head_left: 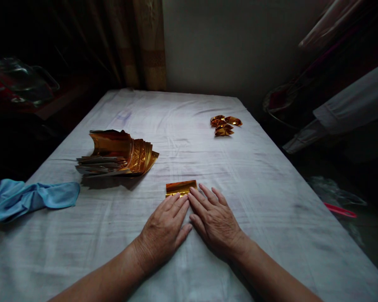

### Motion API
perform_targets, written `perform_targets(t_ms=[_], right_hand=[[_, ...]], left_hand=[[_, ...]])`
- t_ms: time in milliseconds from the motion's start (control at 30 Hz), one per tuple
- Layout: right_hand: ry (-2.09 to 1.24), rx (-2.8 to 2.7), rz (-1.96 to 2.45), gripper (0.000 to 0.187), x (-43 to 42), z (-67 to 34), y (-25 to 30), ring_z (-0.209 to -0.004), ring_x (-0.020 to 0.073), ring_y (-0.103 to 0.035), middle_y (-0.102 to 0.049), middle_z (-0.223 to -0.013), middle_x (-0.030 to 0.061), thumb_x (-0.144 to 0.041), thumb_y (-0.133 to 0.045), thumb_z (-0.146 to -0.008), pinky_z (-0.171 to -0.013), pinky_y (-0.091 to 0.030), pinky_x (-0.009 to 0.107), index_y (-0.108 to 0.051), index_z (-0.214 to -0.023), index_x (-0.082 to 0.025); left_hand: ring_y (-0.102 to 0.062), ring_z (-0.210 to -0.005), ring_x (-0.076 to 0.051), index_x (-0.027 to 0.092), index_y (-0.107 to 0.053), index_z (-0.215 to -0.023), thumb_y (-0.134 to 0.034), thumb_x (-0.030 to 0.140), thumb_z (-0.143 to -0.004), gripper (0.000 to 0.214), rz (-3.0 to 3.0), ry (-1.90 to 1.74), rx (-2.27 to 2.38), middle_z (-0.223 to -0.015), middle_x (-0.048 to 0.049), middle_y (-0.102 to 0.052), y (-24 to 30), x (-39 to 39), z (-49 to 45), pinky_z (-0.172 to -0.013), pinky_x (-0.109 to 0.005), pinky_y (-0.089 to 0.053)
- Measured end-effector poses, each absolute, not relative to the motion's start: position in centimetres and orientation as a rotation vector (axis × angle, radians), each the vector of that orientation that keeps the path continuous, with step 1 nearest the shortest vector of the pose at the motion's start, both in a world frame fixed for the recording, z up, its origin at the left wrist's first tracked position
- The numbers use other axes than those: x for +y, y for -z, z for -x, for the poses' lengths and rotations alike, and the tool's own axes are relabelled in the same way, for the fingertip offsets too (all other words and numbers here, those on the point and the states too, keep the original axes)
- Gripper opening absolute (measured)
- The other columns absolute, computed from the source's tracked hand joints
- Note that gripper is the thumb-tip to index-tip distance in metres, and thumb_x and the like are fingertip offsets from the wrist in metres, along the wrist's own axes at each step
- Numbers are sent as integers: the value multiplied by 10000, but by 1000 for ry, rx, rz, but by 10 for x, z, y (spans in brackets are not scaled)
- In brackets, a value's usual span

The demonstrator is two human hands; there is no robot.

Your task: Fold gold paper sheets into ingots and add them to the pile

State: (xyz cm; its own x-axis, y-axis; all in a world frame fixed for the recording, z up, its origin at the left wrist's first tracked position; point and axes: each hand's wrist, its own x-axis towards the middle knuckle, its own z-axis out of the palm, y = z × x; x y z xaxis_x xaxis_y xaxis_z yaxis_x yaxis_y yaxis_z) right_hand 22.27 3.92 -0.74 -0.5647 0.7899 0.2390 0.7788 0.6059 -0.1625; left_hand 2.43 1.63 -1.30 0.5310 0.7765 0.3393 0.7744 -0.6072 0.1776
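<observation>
So the biggest thing here is the table (271,201), covered edge to edge in a wrinkly white cloth, and it fills most of the view. Behind its far edge a brownish curtain (141,42) hangs next to a plain pale wall. The room is pretty dark all round the edges, so I can't make out much of the clutter on either side.

On the left half of the table sits a stack of gold paper (119,155), fanned out and curling up at the back, shiny gold on one face and pale on the other. Nearer the left edge, a bit apart from the stack, lies a crumpled blue rag (31,199).

Front and centre are the hands, side by side and nearly touching. The left hand (165,228) and the right hand (214,218) are both laid flat, palms down, fingers stretched out straight. Nothing is clutched or pinched; the fingertips of both just press down on the near edge of a gold sheet (180,186). That sheet lies flat on the cloth around the middle of the table, just right of the big stack and not touching it.

Way over on the far right there's a little cluster of folded gold pieces (225,125), well apart from the hands. Off the table to the right, something thin and pink (340,210) pokes out in the gloom.
</observation>
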Motion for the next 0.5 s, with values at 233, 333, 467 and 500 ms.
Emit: perform_targets(t_ms=[233,333,467,500], right_hand=[[-127,-2590,1399,519,35,-221,5,-1443,310,-356,-458,-1535,54,-403,-502,-986,-1174,-219,541,-479,-1473,-223],[-144,-2587,1446,510,33,-220,2,-1451,314,-344,-441,-1545,51,-411,-490,-994,-1175,-213,557,-485,-1468,-224],[-167,-2569,1507,523,31,-218,1,-1451,316,-347,-416,-1558,55,-425,-484,-996,-1169,-227,567,-468,-1480,-227],[-168,-2566,1517,528,30,-217,1,-1452,314,-347,-410,-1562,53,-428,-485,-996,-1167,-235,567,-459,-1485,-231]], left_hand=[[-535,-1321,-269,74,-513,-1401,-431,369,-1014,493,-2797,-643,1384,-1410,-158,-584,13,18,-22,-1112,-408,-451],[-539,-1315,-276,82,-528,-1389,-442,388,-1006,497,-2798,-637,1427,-1398,-163,-590,15,17,-15,-1097,-412,-465],[-533,-1319,-272,120,-528,-1401,-447,392,-1000,491,-2788,-593,1480,-1415,-138,-581,17,13,1,-1113,-430,-443],[-531,-1322,-269,133,-522,-1410,-444,399,-1001,494,-2785,-586,1495,-1424,-130,-577,18,12,6,-1122,-433,-432]])
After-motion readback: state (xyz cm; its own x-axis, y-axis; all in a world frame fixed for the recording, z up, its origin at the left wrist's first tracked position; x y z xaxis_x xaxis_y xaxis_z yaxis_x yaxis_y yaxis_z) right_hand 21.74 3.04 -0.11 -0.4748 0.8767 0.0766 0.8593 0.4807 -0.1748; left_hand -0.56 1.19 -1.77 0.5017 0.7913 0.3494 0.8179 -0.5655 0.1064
